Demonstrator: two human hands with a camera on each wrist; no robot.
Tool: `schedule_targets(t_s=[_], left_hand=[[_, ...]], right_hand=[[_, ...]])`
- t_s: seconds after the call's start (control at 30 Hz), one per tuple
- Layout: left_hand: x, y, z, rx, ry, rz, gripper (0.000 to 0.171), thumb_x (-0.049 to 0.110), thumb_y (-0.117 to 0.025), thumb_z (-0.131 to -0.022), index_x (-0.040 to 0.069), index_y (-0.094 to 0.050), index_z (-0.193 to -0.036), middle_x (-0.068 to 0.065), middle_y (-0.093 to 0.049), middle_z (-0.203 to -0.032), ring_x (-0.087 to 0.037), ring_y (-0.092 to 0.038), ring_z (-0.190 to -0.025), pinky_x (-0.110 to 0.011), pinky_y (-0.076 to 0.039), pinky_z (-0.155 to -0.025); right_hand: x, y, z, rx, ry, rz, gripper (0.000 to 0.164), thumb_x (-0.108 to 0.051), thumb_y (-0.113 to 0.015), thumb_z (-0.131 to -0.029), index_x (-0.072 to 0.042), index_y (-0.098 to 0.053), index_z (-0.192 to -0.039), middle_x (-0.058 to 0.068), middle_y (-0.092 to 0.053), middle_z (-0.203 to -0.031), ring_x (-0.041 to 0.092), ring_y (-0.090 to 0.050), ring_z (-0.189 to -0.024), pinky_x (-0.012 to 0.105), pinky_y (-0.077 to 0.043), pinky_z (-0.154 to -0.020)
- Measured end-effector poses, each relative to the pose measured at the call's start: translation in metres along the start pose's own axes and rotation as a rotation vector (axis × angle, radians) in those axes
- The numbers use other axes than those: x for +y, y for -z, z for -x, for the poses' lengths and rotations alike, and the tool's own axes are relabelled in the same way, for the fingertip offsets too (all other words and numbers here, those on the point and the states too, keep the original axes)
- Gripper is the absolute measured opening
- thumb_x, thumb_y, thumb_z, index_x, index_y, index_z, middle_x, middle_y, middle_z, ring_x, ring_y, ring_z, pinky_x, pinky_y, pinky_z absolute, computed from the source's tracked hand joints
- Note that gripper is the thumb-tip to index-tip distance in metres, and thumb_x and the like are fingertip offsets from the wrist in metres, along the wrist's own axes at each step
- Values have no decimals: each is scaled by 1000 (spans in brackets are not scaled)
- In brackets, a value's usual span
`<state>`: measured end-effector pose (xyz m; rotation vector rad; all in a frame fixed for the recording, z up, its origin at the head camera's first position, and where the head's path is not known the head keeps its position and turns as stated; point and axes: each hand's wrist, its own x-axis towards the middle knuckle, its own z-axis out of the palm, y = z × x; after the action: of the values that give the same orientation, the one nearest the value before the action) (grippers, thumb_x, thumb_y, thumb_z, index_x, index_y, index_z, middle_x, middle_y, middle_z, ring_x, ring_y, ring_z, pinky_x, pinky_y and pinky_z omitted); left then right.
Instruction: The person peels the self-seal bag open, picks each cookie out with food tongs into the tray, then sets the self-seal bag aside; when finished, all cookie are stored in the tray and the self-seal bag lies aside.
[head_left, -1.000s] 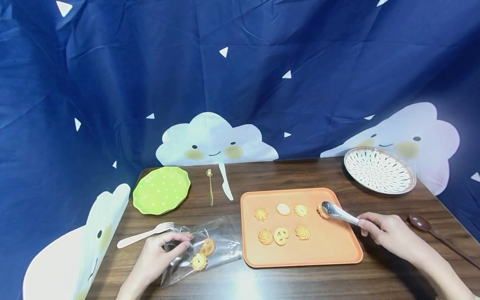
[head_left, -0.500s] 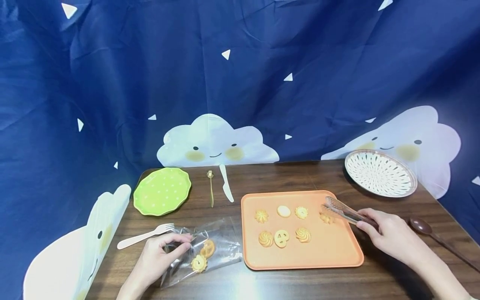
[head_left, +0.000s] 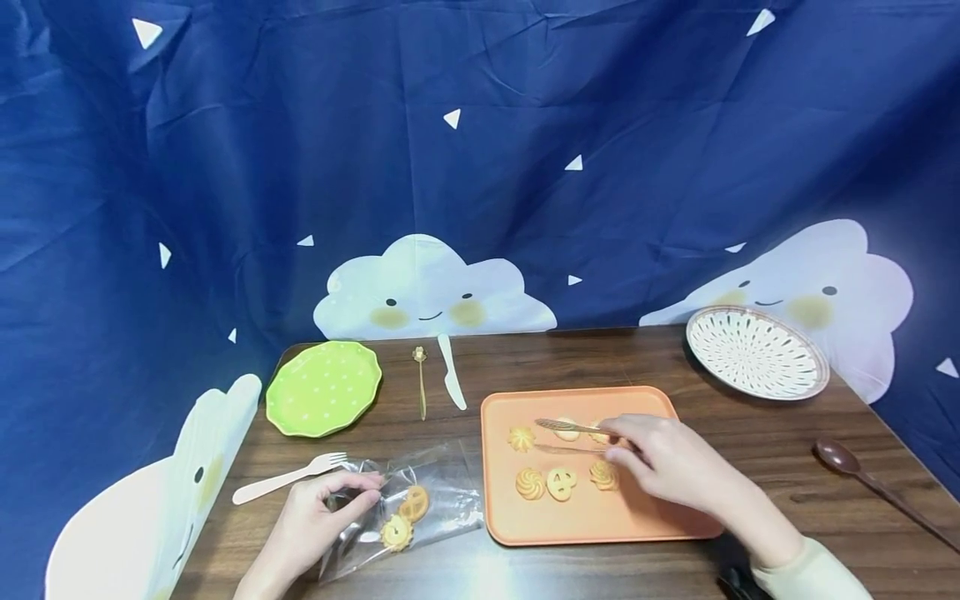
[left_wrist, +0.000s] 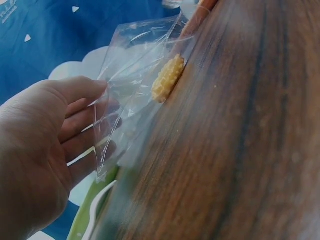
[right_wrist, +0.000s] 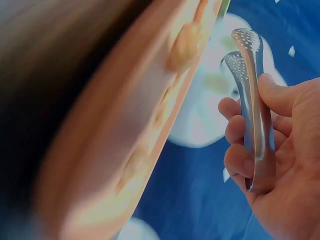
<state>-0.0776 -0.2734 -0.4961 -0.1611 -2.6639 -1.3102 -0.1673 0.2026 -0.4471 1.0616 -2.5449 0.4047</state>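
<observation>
My left hand [head_left: 318,517] pinches the open edge of a clear plastic bag [head_left: 450,492] lying on the table. Inside the bag are a pretzel-shaped cookie [head_left: 414,503] and a flower-shaped cookie [head_left: 397,532]; the left wrist view has one cookie [left_wrist: 168,78] side-on. With its thumb and curled fingers, my right hand [head_left: 667,467] grips metal tongs [right_wrist: 252,110]. Their perforated tips are apart with nothing between them, above an orange tray [head_left: 600,525]. On the tray lie several cookies, among them a star-shaped one [head_left: 521,438], a pretzel [head_left: 561,483] and a swirl [head_left: 530,483].
A green dotted plate [head_left: 324,388] stands at the back left, near a pink fork [head_left: 285,481]. Behind lie a gold spoon [head_left: 422,387] and a white knife [head_left: 452,375]. A patterned plate [head_left: 757,352] and a brown spoon [head_left: 840,458] are on the right.
My right hand has carried the tongs leftward from the tray's right side, where they were over a cookie that my hand now hides. The tongs have spread. My left hand keeps its place.
</observation>
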Motion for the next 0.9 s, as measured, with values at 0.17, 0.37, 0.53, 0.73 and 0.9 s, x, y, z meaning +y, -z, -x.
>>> schedule_targets(t_s=[0.17,0.37,0.53,0.73,0.9], left_hand=[[1,0,-1,6,-8,7,11,34,-81,-86,28,-78,-95,19,-78,-103,2,-71,-107,-11,-54,-90],[1,-1,0,12,-23,9,12,33,-81,-86,27,-78,-96,19,-78,-103,2,-70,-108,-7,-50,-90],[2,0,0,13,-55,11,11,31,-80,-87,26,-78,-97,17,-79,-103,2,-70,-109,-5,-49,-90],[1,-1,0,14,-80,-4,10,32,-79,-88,26,-78,-97,16,-79,-103,1,-70,-109,-7,-50,-89],[3,-2,0,11,-28,1,11,34,-80,-87,29,-78,-96,19,-78,-103,3,-70,-109,-6,-49,-90]], right_hand=[[-28,-10,-27,-51,96,-41,22,-26,-74,-92,-20,-71,-112,-17,-63,-82,-3,-57,-75,28,-55,-69],[-54,-19,-49,-158,155,-72,19,-34,-68,-97,-23,-70,-112,-15,-69,-94,-1,-63,-82,30,-58,-74],[-69,-27,-65,-222,202,-77,19,-30,-68,-96,-21,-71,-113,-11,-74,-102,4,-70,-92,33,-60,-78],[-83,-45,-81,-306,224,-91,9,-32,-69,-95,-24,-69,-97,-15,-65,-83,-2,-53,-71,23,-49,-61],[-94,-53,-97,-374,241,-83,9,-32,-69,-94,-23,-68,-97,-13,-66,-84,0,-52,-69,25,-48,-61]])
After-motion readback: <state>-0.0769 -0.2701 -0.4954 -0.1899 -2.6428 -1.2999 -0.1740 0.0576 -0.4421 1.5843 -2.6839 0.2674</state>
